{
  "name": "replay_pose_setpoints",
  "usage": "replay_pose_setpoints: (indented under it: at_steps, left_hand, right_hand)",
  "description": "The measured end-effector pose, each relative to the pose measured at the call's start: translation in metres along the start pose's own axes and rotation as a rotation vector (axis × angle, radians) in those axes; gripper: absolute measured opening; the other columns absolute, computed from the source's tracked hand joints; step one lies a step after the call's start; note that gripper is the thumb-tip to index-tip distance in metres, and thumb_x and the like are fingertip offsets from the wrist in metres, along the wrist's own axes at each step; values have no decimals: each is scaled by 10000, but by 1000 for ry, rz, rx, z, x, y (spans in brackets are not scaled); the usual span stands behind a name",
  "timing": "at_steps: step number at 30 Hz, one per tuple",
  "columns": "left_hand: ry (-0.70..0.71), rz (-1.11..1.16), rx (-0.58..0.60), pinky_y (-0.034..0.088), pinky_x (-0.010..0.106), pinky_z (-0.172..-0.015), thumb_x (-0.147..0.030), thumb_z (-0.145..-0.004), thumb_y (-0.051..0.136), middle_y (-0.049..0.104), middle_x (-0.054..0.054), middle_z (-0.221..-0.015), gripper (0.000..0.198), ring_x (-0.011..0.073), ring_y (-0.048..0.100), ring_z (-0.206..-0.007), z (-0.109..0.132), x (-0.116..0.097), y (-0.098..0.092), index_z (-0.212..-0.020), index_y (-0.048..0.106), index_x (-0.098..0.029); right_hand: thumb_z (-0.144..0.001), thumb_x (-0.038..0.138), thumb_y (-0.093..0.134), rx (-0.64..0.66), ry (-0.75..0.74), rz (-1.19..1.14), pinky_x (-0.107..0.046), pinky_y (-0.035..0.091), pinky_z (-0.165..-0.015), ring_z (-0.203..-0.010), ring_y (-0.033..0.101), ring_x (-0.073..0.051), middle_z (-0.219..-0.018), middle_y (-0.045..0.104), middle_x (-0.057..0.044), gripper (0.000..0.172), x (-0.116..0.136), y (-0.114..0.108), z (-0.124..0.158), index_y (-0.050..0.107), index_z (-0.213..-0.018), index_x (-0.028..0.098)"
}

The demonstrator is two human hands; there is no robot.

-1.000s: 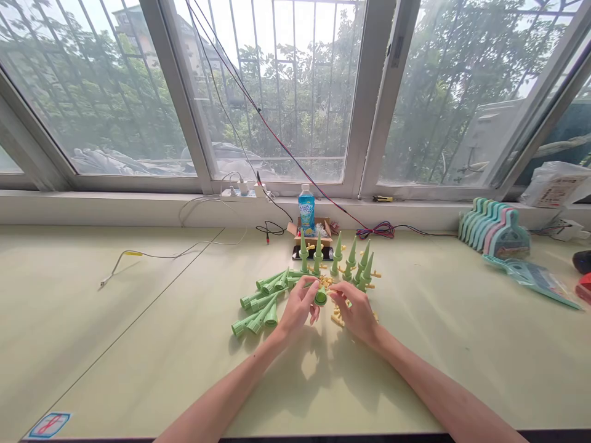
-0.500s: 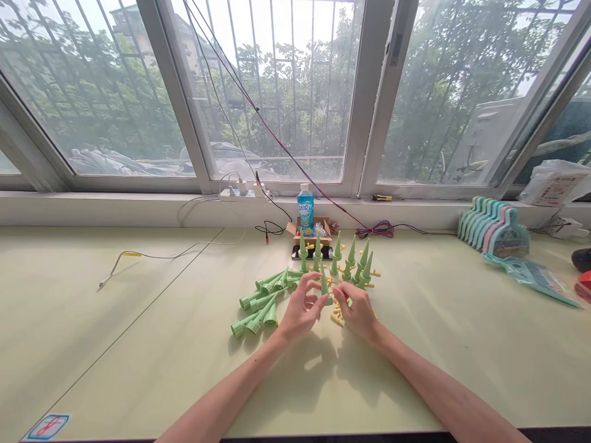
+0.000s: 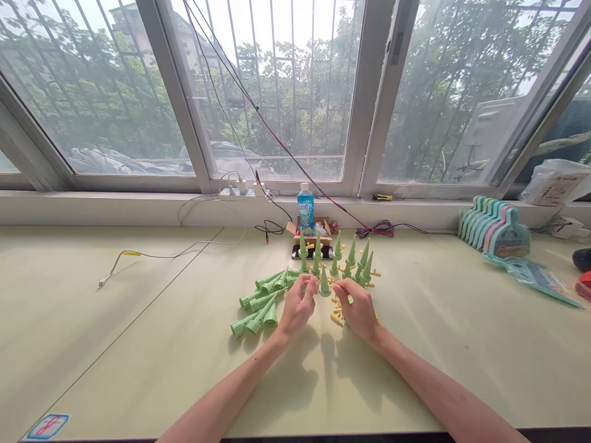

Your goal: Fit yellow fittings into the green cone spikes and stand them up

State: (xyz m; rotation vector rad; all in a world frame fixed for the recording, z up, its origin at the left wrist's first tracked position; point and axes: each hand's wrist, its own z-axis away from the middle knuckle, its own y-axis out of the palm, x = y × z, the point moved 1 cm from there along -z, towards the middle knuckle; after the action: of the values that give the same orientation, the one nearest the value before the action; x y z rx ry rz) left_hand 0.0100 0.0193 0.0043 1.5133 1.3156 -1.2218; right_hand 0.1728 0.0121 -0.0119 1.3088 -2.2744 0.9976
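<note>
A green cone (image 3: 324, 283) stands upright on the table between my hands. My left hand (image 3: 298, 306) is just left of it with its fingers curled in; what they hold, if anything, is hidden. My right hand (image 3: 357, 311) pinches at the cone's right side near the base. Behind it stand several upright green cones (image 3: 351, 258) with yellow pegs in their sides. Several more green cones (image 3: 261, 304) lie in a heap to the left. Small loose yellow pegs (image 3: 337, 318) lie under my right hand.
A blue drink bottle (image 3: 305, 209), a small cardboard box (image 3: 323, 226) and a dark phone (image 3: 298, 253) sit behind the cones. Cables (image 3: 184, 249) trail across the left of the table. Stacked pastel plastic pieces (image 3: 492, 224) and a bagged one (image 3: 530, 277) lie at the right.
The cone was held on its side with its open end towards me, then turned point up and set down upright. Both hands moved slightly away from me with it.
</note>
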Motion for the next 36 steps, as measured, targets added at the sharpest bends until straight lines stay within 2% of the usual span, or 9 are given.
replay_pose_setpoints:
  at_steps: [3, 5, 9, 15, 22, 29, 36]
  left_hand:
    - [-73, 66, 22, 256, 162, -345, -578, -912, 463, 498, -54, -638, 389, 35, 348, -365, -2, 0, -1, -942, 503, -192]
    - [-121, 97, 56, 250, 164, -345, -598, -895, 480, 514, -52, -601, 410, 44, 345, -360, -2, -1, -1, -950, 499, -192]
    - [-193, 114, 131, 257, 172, -342, -616, -868, 520, 565, -34, -643, 433, 49, 379, -351, -1, -4, 0, -968, 495, -195]
    - [-202, 92, 141, 267, 167, -344, -605, -857, 552, 571, -36, -680, 429, 48, 411, -352, -1, -3, -1, -1007, 479, -211]
    - [-150, 32, 146, 314, 175, -347, -573, -852, 578, 534, -42, -724, 430, 51, 432, -396, 2, -4, -3, -1058, 475, -210]
    - [-40, -31, 154, 372, 166, -399, -496, -851, 616, 536, -10, -893, 415, 46, 495, -474, 3, 1, -3, -1117, 447, -226]
    - [42, -122, 130, 457, 201, -461, -455, -859, 614, 525, 50, -1098, 387, 42, 502, -516, 4, 2, -3, -1155, 487, -241]
  right_hand:
    - [-1012, 296, 430, 7, -30, 5, -257, 430, -635, -667, 533, -147, -745, 589, -19, 264, 2, -1, -1, 597, -834, 194]
    - [-1012, 292, 434, 19, -41, 3, -257, 433, -632, -668, 536, -146, -771, 592, -25, 253, 3, -1, -1, 613, -863, 194]
    - [-1013, 291, 436, 52, -42, -12, -262, 445, -635, -692, 557, -153, -817, 606, -36, 239, 2, 0, -1, 629, -904, 204]
    - [-1009, 310, 444, 72, -31, -41, -279, 455, -658, -711, 567, -165, -808, 623, -37, 225, -3, 0, 0, 612, -902, 204]
    - [-1011, 345, 425, 104, 12, -17, -252, 414, -602, -623, 508, -139, -710, 573, -6, 288, -9, 2, 2, 552, -798, 198]
    - [-1014, 381, 394, 107, 17, 28, -234, 349, -525, -546, 413, -115, -616, 481, 24, 372, -12, 2, 2, 490, -707, 195]
    - [-1017, 360, 388, 101, 15, 20, -233, 331, -516, -528, 367, -109, -596, 426, 37, 382, -12, 4, 2, 422, -669, 206]
